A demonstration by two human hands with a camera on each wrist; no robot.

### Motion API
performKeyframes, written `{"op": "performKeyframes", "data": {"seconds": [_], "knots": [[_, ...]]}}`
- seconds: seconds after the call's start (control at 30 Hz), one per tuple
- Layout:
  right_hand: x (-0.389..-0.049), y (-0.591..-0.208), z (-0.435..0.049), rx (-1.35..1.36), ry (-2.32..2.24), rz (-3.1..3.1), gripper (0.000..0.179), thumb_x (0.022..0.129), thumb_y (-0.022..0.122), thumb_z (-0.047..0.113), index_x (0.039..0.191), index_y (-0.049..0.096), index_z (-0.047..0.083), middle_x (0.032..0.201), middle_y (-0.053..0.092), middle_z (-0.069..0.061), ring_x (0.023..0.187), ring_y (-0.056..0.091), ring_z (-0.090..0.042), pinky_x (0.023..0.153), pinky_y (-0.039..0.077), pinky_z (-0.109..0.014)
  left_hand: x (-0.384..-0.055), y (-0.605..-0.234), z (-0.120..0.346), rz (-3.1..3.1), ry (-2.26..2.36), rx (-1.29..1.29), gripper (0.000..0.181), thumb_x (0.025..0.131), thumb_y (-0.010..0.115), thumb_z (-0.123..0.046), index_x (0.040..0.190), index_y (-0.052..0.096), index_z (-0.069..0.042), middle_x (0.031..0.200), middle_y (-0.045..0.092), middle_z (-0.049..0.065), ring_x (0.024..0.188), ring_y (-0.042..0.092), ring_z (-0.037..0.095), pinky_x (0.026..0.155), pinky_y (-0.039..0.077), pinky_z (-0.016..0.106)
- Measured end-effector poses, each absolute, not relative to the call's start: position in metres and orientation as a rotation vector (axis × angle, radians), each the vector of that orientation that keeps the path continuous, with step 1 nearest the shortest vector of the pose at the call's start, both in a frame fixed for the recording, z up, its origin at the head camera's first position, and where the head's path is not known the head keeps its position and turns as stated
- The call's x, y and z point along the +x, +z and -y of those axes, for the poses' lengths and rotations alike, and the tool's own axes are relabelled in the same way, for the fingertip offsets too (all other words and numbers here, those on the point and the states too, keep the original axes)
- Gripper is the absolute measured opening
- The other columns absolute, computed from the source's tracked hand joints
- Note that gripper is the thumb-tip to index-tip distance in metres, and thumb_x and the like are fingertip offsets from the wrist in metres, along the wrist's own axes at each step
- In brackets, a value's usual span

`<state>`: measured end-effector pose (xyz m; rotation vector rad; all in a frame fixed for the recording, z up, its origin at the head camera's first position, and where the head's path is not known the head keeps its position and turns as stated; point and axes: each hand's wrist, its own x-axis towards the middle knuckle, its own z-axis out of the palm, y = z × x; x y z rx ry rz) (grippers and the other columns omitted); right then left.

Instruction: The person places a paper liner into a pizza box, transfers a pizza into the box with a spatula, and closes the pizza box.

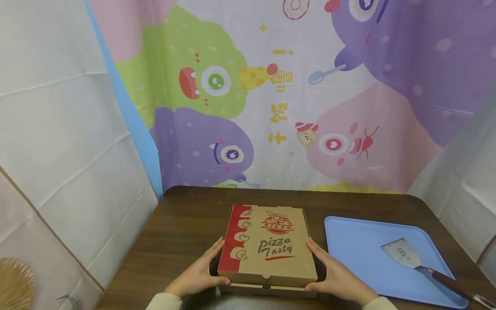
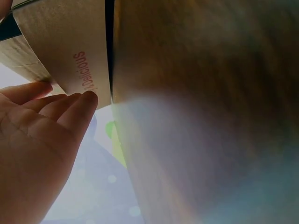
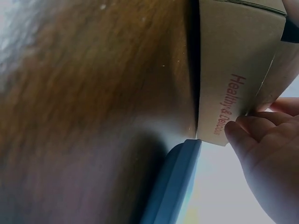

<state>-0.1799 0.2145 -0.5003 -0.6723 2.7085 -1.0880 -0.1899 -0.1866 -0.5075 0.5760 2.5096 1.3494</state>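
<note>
A closed cardboard pizza box [image 1: 248, 275] with a red strip and "Pizza Tasty" print lies at the front middle of the wooden table. My left hand [image 1: 197, 273] holds its left side, thumb at the front corner and fingers along the side wall. On the opposite side my right hand [image 1: 339, 275] holds it the same way. Both wrist views show fingertips against the printed side walls of the box [image 2: 65, 42]. What is inside the box is hidden.
To the right lies a light blue tray [image 1: 356, 249], close beside the box. A metal pizza server [image 1: 403, 253] with a dark handle rests on it, the handle reaching over the front corner. A cartoon-print curtain [image 1: 279, 168] hangs behind the table [image 1: 186, 215].
</note>
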Motion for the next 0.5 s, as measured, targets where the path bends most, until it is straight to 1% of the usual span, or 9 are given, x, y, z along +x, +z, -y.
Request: {"op": "performKeyframes", "data": {"seconds": [0.23,0.37,0.5], "knots": [[-0.1794,-0.5007,-0.2147,-0.667,-1.101,-2.673,0.115,0.073,0.079,0.055,0.157,0.017,0.007,0.162,0.013,-0.020,0.144,0.026,-0.044,0.104,0.037,-0.060,-0.1892,-0.5052,0.1845,-2.538,1.312,0.564,0.102,0.077,0.082,-0.041,0.156,0.025,-0.010,0.163,0.016,0.018,0.146,0.023,0.042,0.108,0.027,0.069],[-0.1787,-0.5036,-0.2147,-0.659,-1.135,-2.657,0.108,0.079,0.076,0.052,0.157,0.016,0.008,0.163,0.012,-0.020,0.144,0.023,-0.046,0.104,0.033,-0.066,-0.1880,-0.5048,0.1825,-2.557,1.291,0.529,0.098,0.080,0.077,-0.044,0.156,0.025,-0.012,0.163,0.019,0.016,0.146,0.026,0.039,0.108,0.029,0.068],[-0.1772,-0.5048,-0.2133,-0.625,-1.170,-2.650,0.098,0.086,0.071,0.047,0.158,0.015,0.010,0.163,0.011,-0.019,0.144,0.021,-0.048,0.105,0.031,-0.069,-0.1864,-0.5016,0.1795,-2.580,1.282,0.478,0.097,0.082,0.075,-0.046,0.156,0.024,-0.009,0.162,0.023,0.015,0.146,0.027,0.038,0.109,0.029,0.067]]}}
